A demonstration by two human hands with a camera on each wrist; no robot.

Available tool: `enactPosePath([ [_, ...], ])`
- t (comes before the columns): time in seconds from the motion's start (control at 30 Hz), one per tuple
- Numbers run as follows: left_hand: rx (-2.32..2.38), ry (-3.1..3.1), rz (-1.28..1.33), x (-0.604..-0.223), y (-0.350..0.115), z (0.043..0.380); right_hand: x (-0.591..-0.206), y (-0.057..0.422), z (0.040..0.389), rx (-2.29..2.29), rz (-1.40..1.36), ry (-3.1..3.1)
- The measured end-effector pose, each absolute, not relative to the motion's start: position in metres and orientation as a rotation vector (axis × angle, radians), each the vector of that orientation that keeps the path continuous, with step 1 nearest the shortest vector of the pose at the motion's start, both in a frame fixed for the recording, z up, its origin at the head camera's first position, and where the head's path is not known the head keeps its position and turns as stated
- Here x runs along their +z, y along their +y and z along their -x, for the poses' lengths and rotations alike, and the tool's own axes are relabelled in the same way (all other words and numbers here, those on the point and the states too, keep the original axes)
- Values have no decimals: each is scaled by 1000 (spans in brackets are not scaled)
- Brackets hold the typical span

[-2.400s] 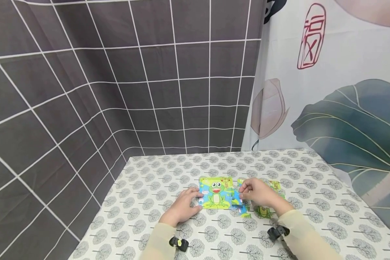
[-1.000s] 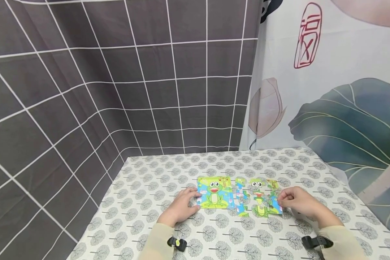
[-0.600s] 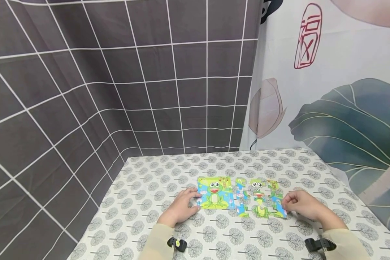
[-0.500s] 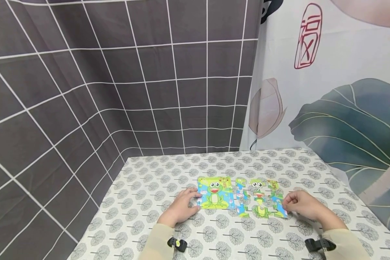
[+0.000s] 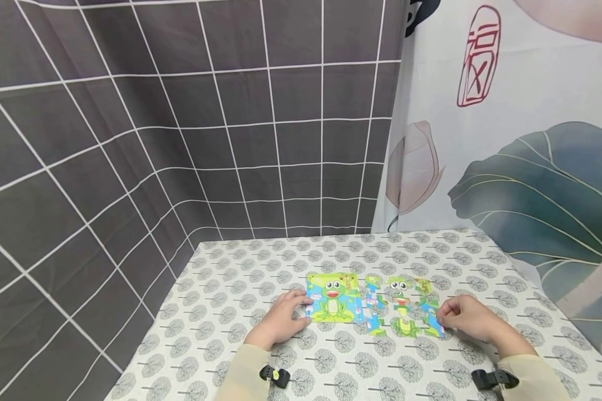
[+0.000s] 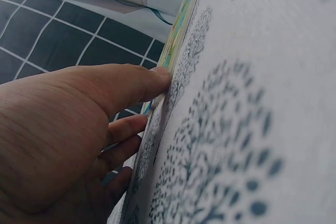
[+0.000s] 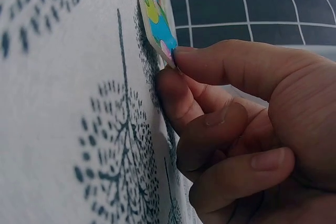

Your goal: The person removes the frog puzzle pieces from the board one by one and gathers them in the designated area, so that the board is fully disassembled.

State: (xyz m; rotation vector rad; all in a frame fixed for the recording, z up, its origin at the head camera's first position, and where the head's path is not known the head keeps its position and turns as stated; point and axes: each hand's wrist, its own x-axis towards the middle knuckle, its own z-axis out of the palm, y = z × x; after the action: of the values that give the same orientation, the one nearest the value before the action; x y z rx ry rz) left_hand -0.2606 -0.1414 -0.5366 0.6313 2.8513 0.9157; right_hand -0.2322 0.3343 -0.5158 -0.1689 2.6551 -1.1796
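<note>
My left hand [image 5: 280, 318] rests at the left edge of a square frog picture board [image 5: 326, 314], its thumb and fingertips touching that edge. In the left wrist view the thumb [image 6: 126, 85] lies against the board's thin side. To the right, several jigsaw pieces are laid out in a second, looser frog picture, with gaps between them. My right hand [image 5: 466, 318] pinches the outer corner of the blue and green lower-right puzzle piece [image 5: 433, 324] between thumb and forefinger. The right wrist view shows this piece [image 7: 157, 22] close over the cloth, the other fingers curled beneath.
A white cloth with grey tree prints [image 5: 326, 362] covers the table. Behind it hangs a dark grey curtain with white grid lines [image 5: 301, 145]. A pale curtain with a lotus print [image 5: 542, 184] stands at the back right. Each wrist wears a black strap.
My right hand has moved right, from between the two pictures to the lower-right corner of the loose one, carrying a blue piece there and shifting it slightly outward. My left hand stays put.
</note>
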Motion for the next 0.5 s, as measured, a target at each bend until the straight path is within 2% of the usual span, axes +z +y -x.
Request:
enactPosePath([
  [0.5, 913, 2850, -632, -536, -142, 260, -518, 334, 232, -1181, 124, 2679],
])
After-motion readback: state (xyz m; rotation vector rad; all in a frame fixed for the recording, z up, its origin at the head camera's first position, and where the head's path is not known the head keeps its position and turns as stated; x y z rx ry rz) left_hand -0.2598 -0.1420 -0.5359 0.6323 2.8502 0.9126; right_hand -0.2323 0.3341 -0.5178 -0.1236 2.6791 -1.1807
